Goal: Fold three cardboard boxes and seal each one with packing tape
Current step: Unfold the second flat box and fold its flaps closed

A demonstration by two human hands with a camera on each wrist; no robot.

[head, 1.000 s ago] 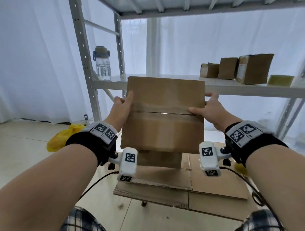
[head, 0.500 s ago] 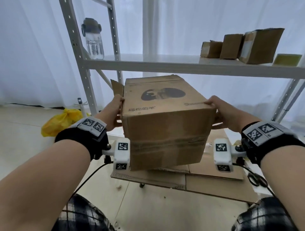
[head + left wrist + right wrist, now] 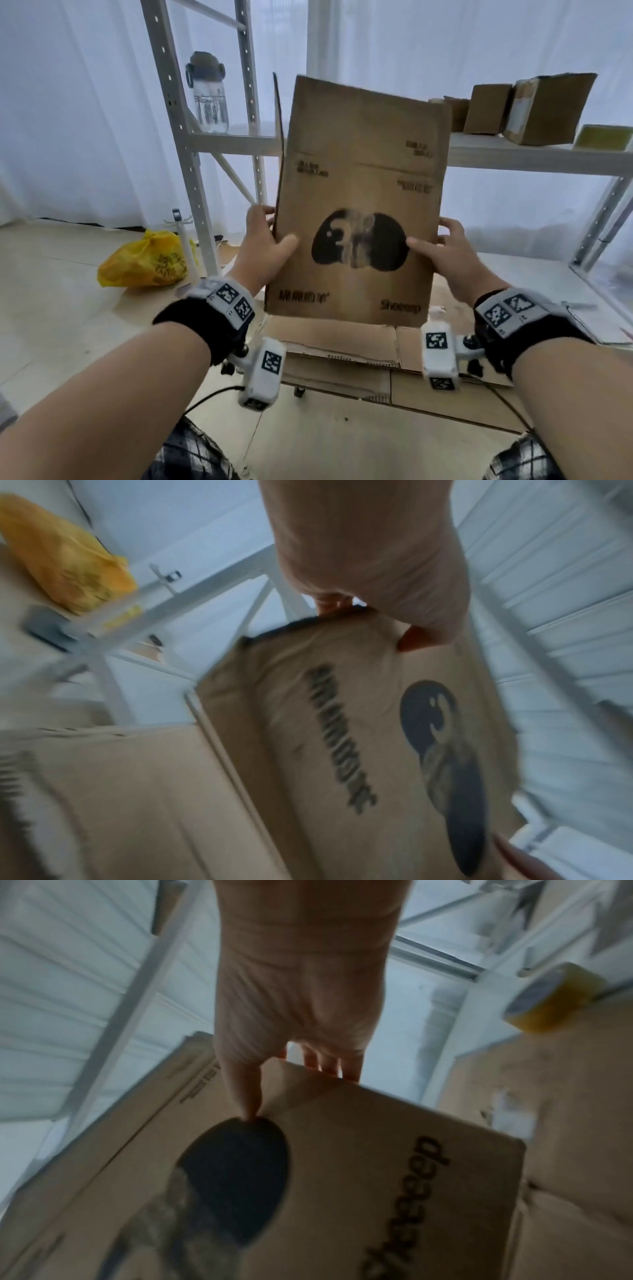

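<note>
Left hand (image 3: 265, 245) grips the cardboard box (image 3: 359, 202) at its 9 o'clock edge, thumb on the printed face, fingers behind; right hand (image 3: 445, 251) clamps the 3 o'clock edge likewise. Box held upright in the air above flattened cardboard (image 3: 342, 346), open flaps at 12. Likely light, stiff along creases, walls flexing if squeezed. Best held by side edges. Tape roll (image 3: 555, 996) lies at right.

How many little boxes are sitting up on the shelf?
3, side by side on the right of the shelf: left box, partly behind the held box, middle box, right box. More may be hidden.
</note>
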